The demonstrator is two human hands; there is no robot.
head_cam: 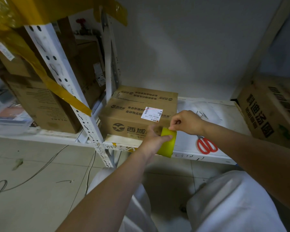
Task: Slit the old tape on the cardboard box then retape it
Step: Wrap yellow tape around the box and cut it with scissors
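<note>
A brown cardboard box (134, 111) with dark printed characters and a white shipping label sits on a low white shelf (189, 144). In front of it my left hand (155, 139) grips a yellow tape roll (168, 143), fingers through its core and thumb across the outer face. My right hand (184, 122) pinches at the top edge of the roll, where the tape end lies. Red-handled scissors (207, 145) lie on the shelf to the right of my hands.
A white perforated rack post (84, 114) stands left of the box, with more cartons (40, 104) behind it and yellow tape strips hanging. Another large carton (271, 113) sits at the right end of the shelf. Cables trail over the tiled floor (40, 173). My knees are below.
</note>
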